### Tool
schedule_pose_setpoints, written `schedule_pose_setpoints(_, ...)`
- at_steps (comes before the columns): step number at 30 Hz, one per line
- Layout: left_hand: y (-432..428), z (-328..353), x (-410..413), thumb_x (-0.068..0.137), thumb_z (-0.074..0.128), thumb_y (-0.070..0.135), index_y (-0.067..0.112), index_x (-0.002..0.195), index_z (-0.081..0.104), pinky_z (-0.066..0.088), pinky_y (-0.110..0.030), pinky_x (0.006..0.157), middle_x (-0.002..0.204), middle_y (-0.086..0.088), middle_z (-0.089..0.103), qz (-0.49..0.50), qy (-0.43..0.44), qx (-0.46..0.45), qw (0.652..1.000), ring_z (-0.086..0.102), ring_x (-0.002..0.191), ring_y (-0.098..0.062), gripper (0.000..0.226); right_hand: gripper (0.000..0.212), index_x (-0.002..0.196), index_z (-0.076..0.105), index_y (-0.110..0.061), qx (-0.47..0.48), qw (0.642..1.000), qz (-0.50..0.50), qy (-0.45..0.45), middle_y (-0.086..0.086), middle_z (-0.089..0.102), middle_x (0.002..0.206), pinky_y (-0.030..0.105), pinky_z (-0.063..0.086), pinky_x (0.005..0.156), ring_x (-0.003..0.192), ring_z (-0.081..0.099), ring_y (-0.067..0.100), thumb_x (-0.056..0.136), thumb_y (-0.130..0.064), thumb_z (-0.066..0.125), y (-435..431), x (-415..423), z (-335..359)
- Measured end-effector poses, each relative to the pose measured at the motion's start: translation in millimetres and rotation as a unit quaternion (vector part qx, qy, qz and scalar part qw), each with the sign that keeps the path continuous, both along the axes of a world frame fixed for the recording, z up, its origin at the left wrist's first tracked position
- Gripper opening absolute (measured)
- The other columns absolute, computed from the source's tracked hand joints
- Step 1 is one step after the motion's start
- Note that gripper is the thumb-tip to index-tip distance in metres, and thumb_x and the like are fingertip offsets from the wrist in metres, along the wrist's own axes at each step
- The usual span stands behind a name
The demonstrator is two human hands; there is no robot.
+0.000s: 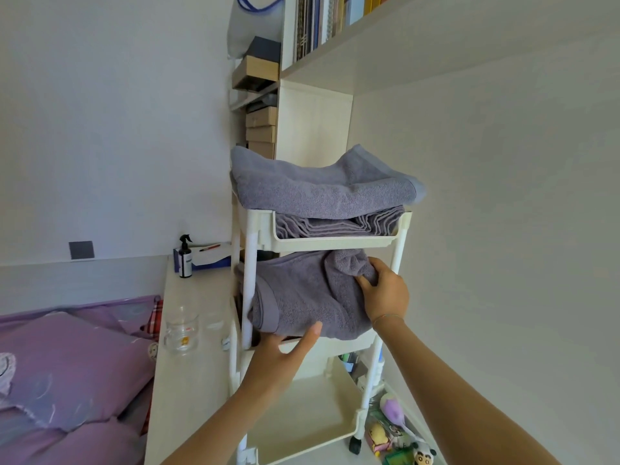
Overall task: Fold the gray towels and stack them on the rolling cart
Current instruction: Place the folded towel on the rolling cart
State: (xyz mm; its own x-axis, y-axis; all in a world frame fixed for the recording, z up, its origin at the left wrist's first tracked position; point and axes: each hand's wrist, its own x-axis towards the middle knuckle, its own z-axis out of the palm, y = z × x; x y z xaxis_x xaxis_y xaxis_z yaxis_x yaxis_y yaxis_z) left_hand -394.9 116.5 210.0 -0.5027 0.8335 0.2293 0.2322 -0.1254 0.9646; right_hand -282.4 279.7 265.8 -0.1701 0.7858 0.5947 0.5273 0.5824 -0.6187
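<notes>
Rolling cart point(332, 241): white, three tiers, standing against the shelving. You work at the middle tier.
Top stack point(322, 193): gray towels folded and piled in the top tray. The uppermost one overhangs the rim on the right.
Middle towel point(302, 297): gray, sitting in the middle tier. The left part is folded flat, the right end is bunched and loose, and the front edge spills over the tray lip.
Right hand point(385, 293): fingers curled, gripping the bunched right end of the middle towel.
Left hand point(281, 350): thumb lies straight against the towel's lower front edge. The fingers go underneath out of sight, so you cannot tell whether they clasp.
Step, as judged: seating this towel. Smooth the bunch flat with your right hand before letting go. Lift from below with your left hand, slide the fold back past the lip, and square the edges to the tray.
Risk: the loose end may drag the fold open.
Books point(322, 18): spines too small to read.
Spray bottle point(185, 260): label blurred, unreadable.
Glass mug point(181, 330): small yellow mark, illegible.
</notes>
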Motion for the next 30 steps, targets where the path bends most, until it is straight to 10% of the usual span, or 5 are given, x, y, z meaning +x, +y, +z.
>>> schedule_pose_setpoints(8, -8, -2, -20, 0.073, 0.028, 0.084, 0.024, 0.075, 0.059, 0.038, -0.016, 0.071, 0.078, 0.007, 0.063, 0.051, 0.110, -0.054, 0.991, 0.055, 0.076, -0.003, 0.067, 0.029, 0.111, 0.061, -0.015, -0.005, 0.996, -0.017, -0.083, 0.014, 0.068, 0.097, 0.029, 0.036, 0.065, 0.089, 0.061, 0.036, 0.093, -0.037, 0.052, 10, -20, -1)
schedule_pose_setpoints(14, -18, -1, -35, 0.080, 0.023, 0.068, 0.025, 0.088, 0.072, 0.035, -0.016, 0.061, 0.053, -0.003, 0.050, 0.063, 0.092, -0.071, 0.991, 0.052, 0.064, -0.004, 0.065, 0.026, 0.104, 0.058, -0.007, -0.003, 0.990, -0.061, -0.127, 0.016, 0.066, 0.096, 0.030, 0.033, 0.063, 0.088, 0.060, 0.037, 0.095, -0.030, 0.050, 3, -27, -3)
schedule_pose_setpoints(20, -13, -11, -33, 0.074, 0.008, 0.086, 0.021, 0.075, 0.054, 0.048, -0.037, 0.079, 0.085, -0.020, 0.066, 0.095, 0.110, -0.056, 0.988, 0.061, 0.081, -0.025, 0.079, 0.023, 0.102, 0.058, -0.005, -0.023, 0.996, -0.076, -0.042, 0.017, 0.066, 0.091, 0.030, 0.030, 0.061, 0.083, 0.059, 0.037, 0.095, -0.025, 0.051, -2, -29, -3)
schedule_pose_setpoints(23, -14, -5, -31, 0.081, 0.013, 0.069, 0.010, 0.058, 0.037, 0.037, -0.032, 0.056, 0.050, -0.007, 0.045, 0.115, 0.111, -0.061, 0.985, 0.047, 0.055, -0.023, 0.067, 0.025, 0.104, 0.055, -0.004, -0.028, 0.988, -0.092, -0.120, 0.017, 0.066, 0.097, 0.031, 0.033, 0.062, 0.088, 0.061, 0.037, 0.097, -0.027, 0.046, 3, -34, -7)
schedule_pose_setpoints(30, 4, -14, -47, 0.092, 0.017, 0.057, 0.015, 0.077, 0.075, 0.051, -0.036, 0.080, 0.084, 0.000, 0.073, 0.191, 0.139, -0.051, 0.970, 0.063, 0.074, -0.019, 0.074, 0.032, 0.122, 0.043, -0.001, 0.032, 0.958, -0.130, -0.255, 0.017, 0.056, 0.115, 0.035, 0.039, 0.071, 0.102, 0.057, 0.034, 0.094, -0.015, 0.052, 6, -37, -6)
